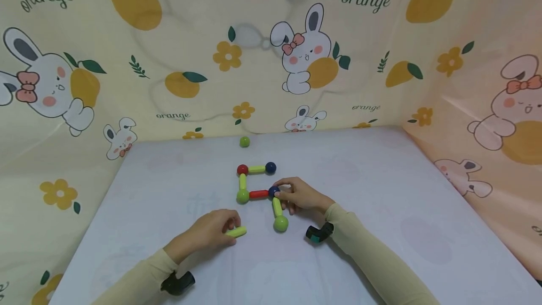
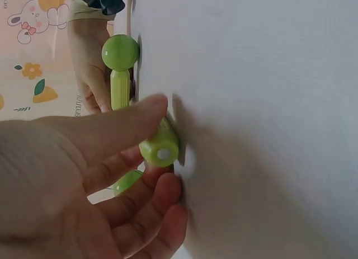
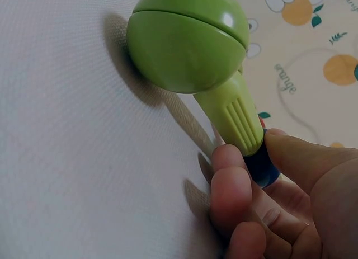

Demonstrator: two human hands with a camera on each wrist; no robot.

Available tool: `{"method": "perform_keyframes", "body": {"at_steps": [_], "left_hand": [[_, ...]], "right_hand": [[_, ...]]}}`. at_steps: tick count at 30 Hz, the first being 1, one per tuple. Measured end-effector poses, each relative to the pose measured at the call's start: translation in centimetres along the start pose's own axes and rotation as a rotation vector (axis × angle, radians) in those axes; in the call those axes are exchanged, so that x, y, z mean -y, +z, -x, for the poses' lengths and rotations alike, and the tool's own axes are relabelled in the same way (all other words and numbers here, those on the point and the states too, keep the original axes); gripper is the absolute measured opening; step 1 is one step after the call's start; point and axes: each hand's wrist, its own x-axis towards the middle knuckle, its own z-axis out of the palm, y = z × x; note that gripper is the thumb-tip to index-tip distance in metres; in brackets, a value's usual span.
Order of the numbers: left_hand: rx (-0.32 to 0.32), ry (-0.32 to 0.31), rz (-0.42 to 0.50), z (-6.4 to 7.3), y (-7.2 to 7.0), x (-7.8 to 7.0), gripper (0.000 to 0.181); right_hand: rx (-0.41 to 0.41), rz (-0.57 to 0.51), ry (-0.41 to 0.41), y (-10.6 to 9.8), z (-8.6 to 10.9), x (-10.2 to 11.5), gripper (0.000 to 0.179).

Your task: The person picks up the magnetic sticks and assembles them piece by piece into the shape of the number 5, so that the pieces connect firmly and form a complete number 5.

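My left hand pinches a loose yellow-green magnetic rod low over the table; its end with a pale round dot shows in the left wrist view. With thumb and fingers my right hand grips a dark blue ball. From that ball a red rod runs left to a green ball, and a yellow-green rod leads nearer to another green ball. Further rods link the left green ball up to a red ball and across to a second dark blue ball.
A single green ball lies by the table's back edge. The white tabletop meets a cloth backdrop printed with rabbits and oranges at the back and both sides. Black wrist devices sit on both sleeves.
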Motion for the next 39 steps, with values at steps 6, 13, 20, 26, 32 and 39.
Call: {"method": "perform_keyframes", "body": {"at_steps": [6,13,20,26,32,39], "left_hand": [[-0.007,-0.009,-0.014,-0.2,-0.1,0.1,0.018],[-0.036,-0.001,0.012,-1.2,0.2,-0.2,0.017],[-0.022,0.018,0.031,-2.0,0.7,-1.3,0.018],[-0.009,0.057,0.055,-3.0,1.2,-2.5,0.017],[-0.022,0.110,0.047,-3.6,1.7,-2.7,0.013],[-0.003,0.103,0.049,-3.6,2.1,-3.0,0.015]], "right_hand": [[0.002,0.001,-0.005,0.0,-0.1,0.0,0.044],[-0.001,0.003,-0.015,-0.1,-0.2,0.0,0.044],[-0.033,-0.008,-0.050,-0.2,0.8,-0.9,0.043],[-0.010,-0.010,-0.087,-0.7,2.7,-0.6,0.051],[0.017,-0.039,-0.168,-0.5,4.0,0.1,0.045],[0.179,0.033,-0.284,0.5,4.1,-0.4,0.036]]}}
